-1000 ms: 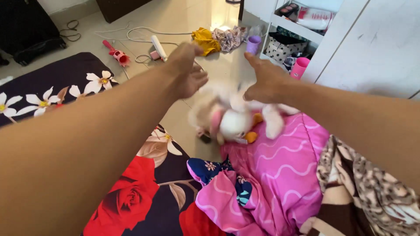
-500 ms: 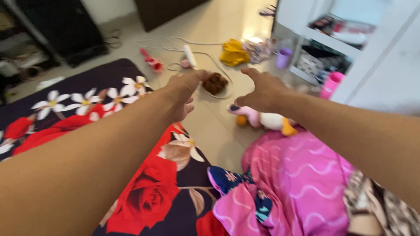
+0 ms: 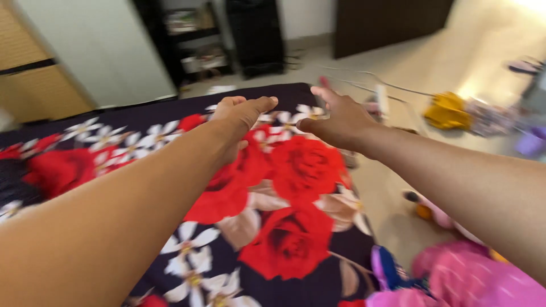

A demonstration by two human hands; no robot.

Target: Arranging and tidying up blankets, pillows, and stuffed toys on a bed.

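Observation:
Both my arms reach forward over a dark mattress cover (image 3: 187,267) printed with red roses and white flowers. My left hand (image 3: 242,111) hovers above the roses with its fingers curled loosely and nothing in it. My right hand (image 3: 335,117) is spread open, palm down, also holding nothing, over the mattress's right edge. A pink and white plush toy (image 3: 435,213) lies on the floor below my right forearm, partly hidden by it. A pink blanket (image 3: 460,281) is bunched at the bottom right.
A yellow cloth (image 3: 449,110) and patterned cloth lie on the tiled floor at right, with white cables (image 3: 392,89) nearby. A black speaker-like box (image 3: 256,34), a dark shelf (image 3: 190,40) and a dark cabinet (image 3: 387,23) stand along the far wall.
The view has swung left, from the floor and white shelves to the rose mattress. The plush toy left my hands and now lies on the floor. Both hands stay empty.

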